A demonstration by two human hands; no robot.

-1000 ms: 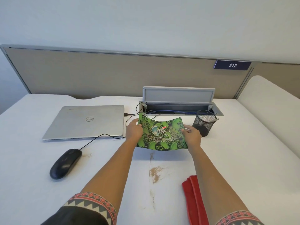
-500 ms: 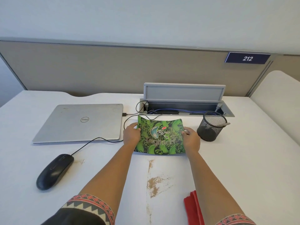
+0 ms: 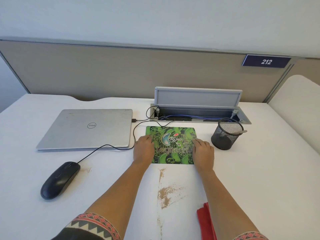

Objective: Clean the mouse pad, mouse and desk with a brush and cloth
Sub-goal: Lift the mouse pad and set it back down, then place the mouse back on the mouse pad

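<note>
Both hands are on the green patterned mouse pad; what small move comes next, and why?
Probably the right hand lifts off and takes the red cloth: the green patterned mouse pad lies flat, and brown crumbs streak the white desk.

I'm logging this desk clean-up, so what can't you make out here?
Head view only.
1. Red cloth: cut off by the bottom edge, partly behind the right forearm.
2. Mesh cup: only a grey tip shows above its rim; brush or not is unclear.
3. Left hand and right hand: their backs hide the thumbs, so pinching or pressing the mouse pad is unclear.
</note>
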